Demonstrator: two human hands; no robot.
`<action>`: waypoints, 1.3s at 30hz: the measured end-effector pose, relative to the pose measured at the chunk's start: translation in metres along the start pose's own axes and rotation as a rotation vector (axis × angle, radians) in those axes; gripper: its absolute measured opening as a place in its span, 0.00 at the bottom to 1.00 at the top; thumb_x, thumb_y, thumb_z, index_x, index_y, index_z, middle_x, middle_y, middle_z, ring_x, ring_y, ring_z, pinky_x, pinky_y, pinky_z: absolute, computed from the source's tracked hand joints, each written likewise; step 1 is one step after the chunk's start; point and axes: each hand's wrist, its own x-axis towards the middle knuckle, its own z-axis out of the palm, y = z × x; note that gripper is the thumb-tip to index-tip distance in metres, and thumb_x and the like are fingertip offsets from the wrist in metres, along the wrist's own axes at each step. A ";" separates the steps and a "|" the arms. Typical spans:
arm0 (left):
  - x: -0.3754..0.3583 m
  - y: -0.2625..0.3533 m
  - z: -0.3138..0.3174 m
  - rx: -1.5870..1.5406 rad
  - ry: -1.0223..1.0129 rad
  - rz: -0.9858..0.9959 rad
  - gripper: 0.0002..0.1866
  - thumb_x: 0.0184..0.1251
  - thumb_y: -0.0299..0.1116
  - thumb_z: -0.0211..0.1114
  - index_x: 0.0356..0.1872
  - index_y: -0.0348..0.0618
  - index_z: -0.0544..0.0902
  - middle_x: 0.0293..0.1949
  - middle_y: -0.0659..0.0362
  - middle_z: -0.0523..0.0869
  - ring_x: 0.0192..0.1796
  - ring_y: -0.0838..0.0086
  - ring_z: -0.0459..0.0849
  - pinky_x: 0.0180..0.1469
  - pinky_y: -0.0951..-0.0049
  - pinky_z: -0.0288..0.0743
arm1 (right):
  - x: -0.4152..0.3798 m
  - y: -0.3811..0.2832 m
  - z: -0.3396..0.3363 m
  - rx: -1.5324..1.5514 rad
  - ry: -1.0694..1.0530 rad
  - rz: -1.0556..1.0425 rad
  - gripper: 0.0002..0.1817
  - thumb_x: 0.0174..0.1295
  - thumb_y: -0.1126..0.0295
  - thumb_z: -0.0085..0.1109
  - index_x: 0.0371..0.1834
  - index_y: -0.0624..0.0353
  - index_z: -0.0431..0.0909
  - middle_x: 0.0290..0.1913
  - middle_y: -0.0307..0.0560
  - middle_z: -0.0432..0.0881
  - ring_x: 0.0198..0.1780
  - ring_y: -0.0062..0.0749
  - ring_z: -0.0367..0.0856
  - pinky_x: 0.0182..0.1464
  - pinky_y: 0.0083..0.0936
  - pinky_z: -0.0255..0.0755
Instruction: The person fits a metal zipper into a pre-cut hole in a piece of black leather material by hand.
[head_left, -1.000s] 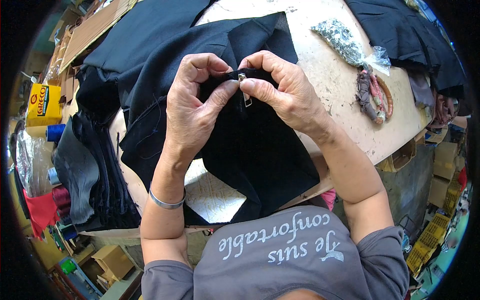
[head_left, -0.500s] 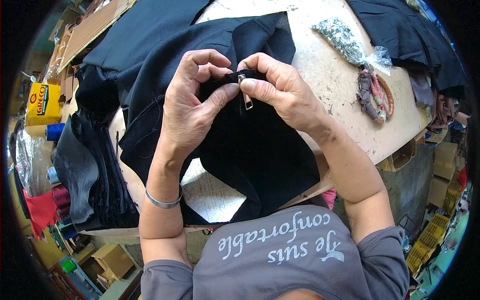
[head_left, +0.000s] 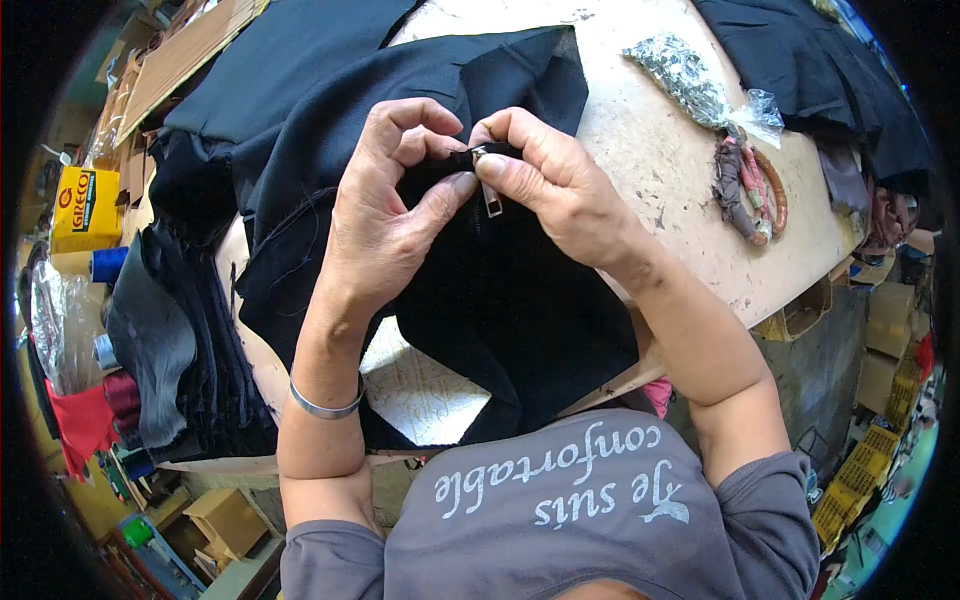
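Note:
A black zipper (head_left: 459,158) is held up between my hands, its metal slider (head_left: 479,153) at the top and the pull tab (head_left: 492,203) hanging down. My left hand (head_left: 385,205), a bangle on its wrist, pinches the zipper end between thumb and fingers. My right hand (head_left: 555,180) grips the zipper beside the slider, thumb against it. Below and around both hands spreads dark cloth (head_left: 520,310), and the zipper's lower length is hard to make out against it.
On the table (head_left: 660,200) a clear bag of small metal pieces (head_left: 680,80) lies beside a wrapped ring (head_left: 745,195). Stacked dark cloth pieces (head_left: 160,330) lie on the left, near a yellow box (head_left: 88,205) and a blue thread spool (head_left: 108,265). More dark cloth (head_left: 810,80) covers the far right.
My right hand has shifted slightly left, its thumb now over more of the slider. The pull tab has turned a little. Both hands keep their pinch.

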 end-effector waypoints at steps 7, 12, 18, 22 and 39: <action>-0.001 -0.005 0.000 0.071 0.019 0.053 0.15 0.52 0.20 0.60 0.42 0.42 0.70 0.32 0.60 0.76 0.39 0.79 0.76 0.45 0.79 0.70 | 0.002 0.000 -0.006 0.090 -0.056 0.014 0.10 0.62 0.66 0.46 0.40 0.61 0.68 0.31 0.33 0.67 0.34 0.13 0.65 0.40 0.11 0.62; 0.000 -0.003 0.002 0.050 0.026 0.052 0.15 0.52 0.20 0.60 0.41 0.42 0.70 0.30 0.60 0.78 0.38 0.78 0.77 0.43 0.79 0.71 | 0.001 -0.001 -0.005 0.069 -0.050 0.016 0.10 0.61 0.67 0.47 0.40 0.61 0.68 0.33 0.35 0.67 0.35 0.14 0.66 0.42 0.12 0.63; 0.001 -0.003 0.000 0.093 0.003 0.088 0.16 0.51 0.19 0.61 0.42 0.42 0.71 0.31 0.60 0.79 0.38 0.78 0.78 0.42 0.78 0.73 | 0.001 0.000 -0.005 0.141 -0.076 0.062 0.10 0.62 0.67 0.47 0.40 0.61 0.68 0.34 0.34 0.68 0.37 0.15 0.66 0.43 0.13 0.63; 0.001 -0.002 0.000 0.087 -0.002 0.090 0.15 0.50 0.19 0.61 0.42 0.41 0.74 0.33 0.60 0.80 0.38 0.78 0.78 0.43 0.78 0.73 | 0.002 0.003 -0.005 0.141 -0.077 0.066 0.11 0.61 0.67 0.47 0.41 0.62 0.68 0.34 0.34 0.69 0.38 0.14 0.66 0.43 0.13 0.63; 0.002 -0.008 -0.003 -0.004 -0.023 0.046 0.11 0.52 0.19 0.60 0.38 0.39 0.78 0.36 0.62 0.79 0.39 0.80 0.76 0.46 0.81 0.70 | 0.004 0.005 -0.001 0.115 0.013 -0.006 0.12 0.60 0.64 0.49 0.35 0.64 0.71 0.26 0.38 0.73 0.31 0.18 0.70 0.35 0.16 0.66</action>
